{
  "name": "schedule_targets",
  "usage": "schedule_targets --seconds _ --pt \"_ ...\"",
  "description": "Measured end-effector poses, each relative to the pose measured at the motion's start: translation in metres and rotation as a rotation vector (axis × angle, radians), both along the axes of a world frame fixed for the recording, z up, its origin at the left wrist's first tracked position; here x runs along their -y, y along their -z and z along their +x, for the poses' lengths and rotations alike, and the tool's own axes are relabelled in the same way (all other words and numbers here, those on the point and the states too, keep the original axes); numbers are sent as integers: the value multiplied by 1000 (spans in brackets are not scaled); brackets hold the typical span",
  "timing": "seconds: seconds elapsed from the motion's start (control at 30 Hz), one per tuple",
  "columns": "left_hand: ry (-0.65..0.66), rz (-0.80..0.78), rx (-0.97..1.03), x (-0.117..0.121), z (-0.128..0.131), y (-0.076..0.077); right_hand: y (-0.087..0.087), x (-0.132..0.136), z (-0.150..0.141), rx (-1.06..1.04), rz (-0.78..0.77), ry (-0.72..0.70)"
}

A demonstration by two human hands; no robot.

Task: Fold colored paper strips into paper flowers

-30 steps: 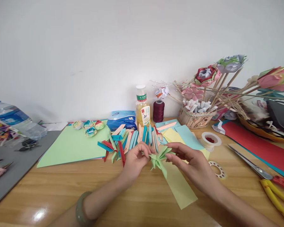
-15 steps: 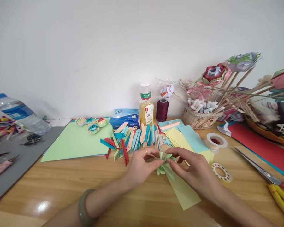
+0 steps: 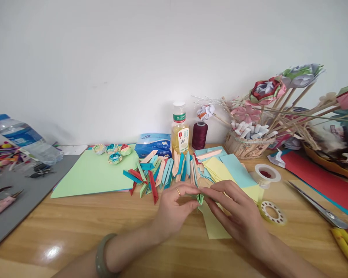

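Pinched between both hands over the front of the table is a green folded paper piece [image 3: 200,199], mostly covered by fingers, with its pleated edges facing me. My left hand [image 3: 176,206] closes on it from the left, thumb below and fingers above. From the right, my right hand [image 3: 234,210] presses it, fingertips meeting those of the left hand. Under the hands lies a pale yellow paper strip [image 3: 216,226], partly hidden by the right hand. Just beyond them spreads a pile of folded paper strips [image 3: 165,170] in blue, red, green and peach.
Scissors [image 3: 321,212] and rolls of tape [image 3: 272,212] lie at the right. A drink bottle [image 3: 179,131], a thread spool [image 3: 199,135] and a tissue pack [image 3: 153,144] stand at the back. Green sheets [image 3: 87,177] carry several small paper flowers [image 3: 115,157]. A basket [image 3: 246,146] holds white rolls.
The green paper, spread out like a fan of petals before, is now squeezed together and mostly covered. My hands have come together around it. The view has shifted slightly left.
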State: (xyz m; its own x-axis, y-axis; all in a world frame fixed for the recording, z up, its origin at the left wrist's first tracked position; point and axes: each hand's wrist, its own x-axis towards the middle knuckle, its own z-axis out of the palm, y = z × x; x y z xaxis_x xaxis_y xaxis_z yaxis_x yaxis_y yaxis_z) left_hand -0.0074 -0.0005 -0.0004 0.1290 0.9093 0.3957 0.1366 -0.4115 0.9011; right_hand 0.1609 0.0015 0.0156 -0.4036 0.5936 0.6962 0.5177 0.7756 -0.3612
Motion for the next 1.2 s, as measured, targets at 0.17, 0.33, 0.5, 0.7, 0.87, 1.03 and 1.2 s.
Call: schedule_targets --seconds 0.17,0.33,0.5,0.7,0.87,1.03,1.2 --pt "-33 145 -7 1 0 0 -2 3 0 -27 8 -25" --pt "-59 188 -10 1 0 -2 -4 5 1 -19 49 -22" --pt "-82 155 -12 3 1 -4 -1 5 0 7 66 55" --pt "-109 273 -59 2 2 -6 1 5 1 0 127 70" --pt "-121 339 -100 2 0 -6 1 4 4 22 143 43" --pt "-87 403 -127 2 0 -6 0 0 6 50 111 -66" --pt "-87 471 -144 3 1 -8 -4 -1 5 62 29 -216"
